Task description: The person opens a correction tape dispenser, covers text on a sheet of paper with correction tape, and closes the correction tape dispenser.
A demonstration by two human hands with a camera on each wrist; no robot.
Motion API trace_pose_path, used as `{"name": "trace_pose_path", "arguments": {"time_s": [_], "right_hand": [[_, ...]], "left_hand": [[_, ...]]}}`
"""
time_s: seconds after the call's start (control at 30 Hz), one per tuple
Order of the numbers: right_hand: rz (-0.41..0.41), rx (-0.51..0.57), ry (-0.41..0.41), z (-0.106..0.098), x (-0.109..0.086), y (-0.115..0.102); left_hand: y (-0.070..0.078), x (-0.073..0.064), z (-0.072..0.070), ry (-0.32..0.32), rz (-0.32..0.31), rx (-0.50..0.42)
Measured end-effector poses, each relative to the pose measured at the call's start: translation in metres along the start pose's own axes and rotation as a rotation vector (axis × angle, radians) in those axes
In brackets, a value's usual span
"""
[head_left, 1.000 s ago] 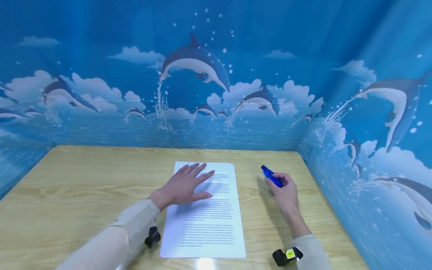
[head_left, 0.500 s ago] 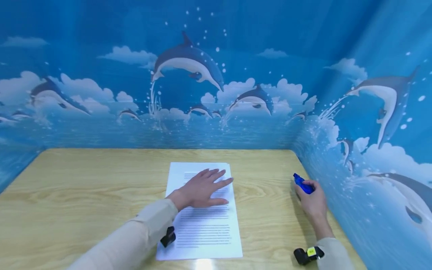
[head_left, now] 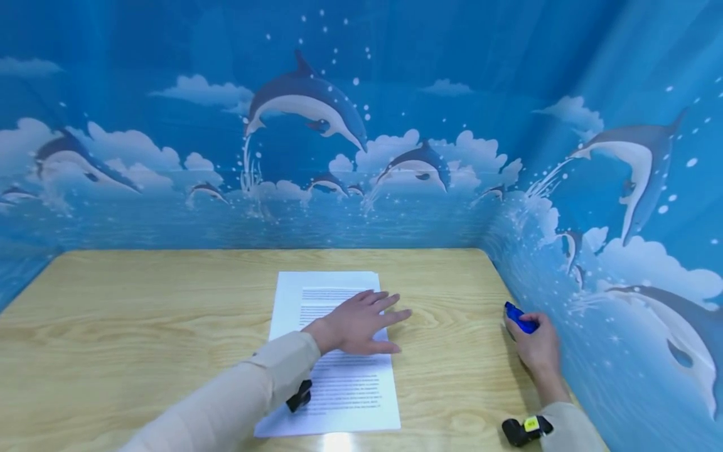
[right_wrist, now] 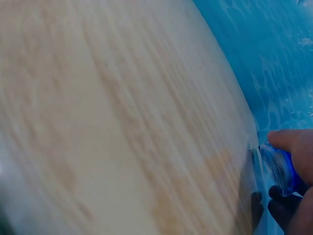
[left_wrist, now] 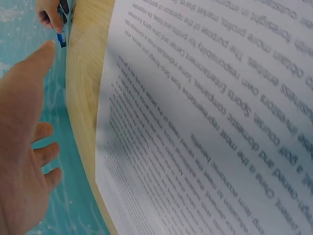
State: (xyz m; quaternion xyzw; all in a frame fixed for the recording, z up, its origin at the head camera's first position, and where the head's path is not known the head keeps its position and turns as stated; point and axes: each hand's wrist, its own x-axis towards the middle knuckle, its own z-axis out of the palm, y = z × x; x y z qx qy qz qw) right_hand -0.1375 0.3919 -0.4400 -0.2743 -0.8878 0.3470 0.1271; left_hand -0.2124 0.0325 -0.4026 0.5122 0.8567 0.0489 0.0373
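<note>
A printed sheet stack [head_left: 350, 398] lies on the wooden table, lines of text running across it. Over its right edge stretches my left hand [head_left: 357, 323], fingers straight and spread, holding nothing. The left wrist view shows that hand [left_wrist: 22, 112] beside the text, thumb extended. Near the table's right edge my right hand [head_left: 539, 345] pinches a small blue correction tape [head_left: 521, 319], its narrow tip pointing away to the far left. Close up in the right wrist view, the correction tape [right_wrist: 279, 169] has a see-through blue casing; thumb and fingers cover much of it.
Blue curtain [head_left: 226, 220] with printed dolphins stands along the table's back and right side, close to my right hand. The wooden table top [head_left: 141, 326] extends left of the paper. A black wrist camera [head_left: 528, 430] sits on each forearm.
My right hand has moved right with the correction tape, to the table's right edge. The left hand has slid rightward over the paper to its right edge. The head view has turned slightly right.
</note>
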Motion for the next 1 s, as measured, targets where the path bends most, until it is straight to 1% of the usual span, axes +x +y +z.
{"name": "trace_pose_path", "arguments": {"time_s": [0.17,0.33,0.47,0.6,0.83,1.0], "right_hand": [[-0.003,-0.034,-0.022,0.0014,-0.0011,0.0006],[-0.009,-0.081,-0.040,0.0023,-0.0029,-0.0006],[-0.054,-0.124,-0.057,0.0043,-0.0027,-0.0027],[-0.100,-0.144,-0.052,0.0067,-0.0012,-0.0046],[-0.121,-0.135,-0.067,0.0055,0.0011,-0.0056],[-0.188,-0.151,-0.046,0.0027,-0.0020,-0.0085]], "left_hand": [[0.0034,0.0030,0.0019,-0.005,-0.005,0.012],[0.0053,0.0048,0.0031,-0.025,-0.008,0.009],[0.0057,0.0044,0.0041,-0.040,-0.021,0.016],[0.0051,0.0034,0.0049,-0.043,-0.024,0.020],[0.0021,0.0031,0.0047,-0.040,-0.030,0.045],[-0.0024,0.0015,0.0006,-0.027,-0.039,0.005]]}}
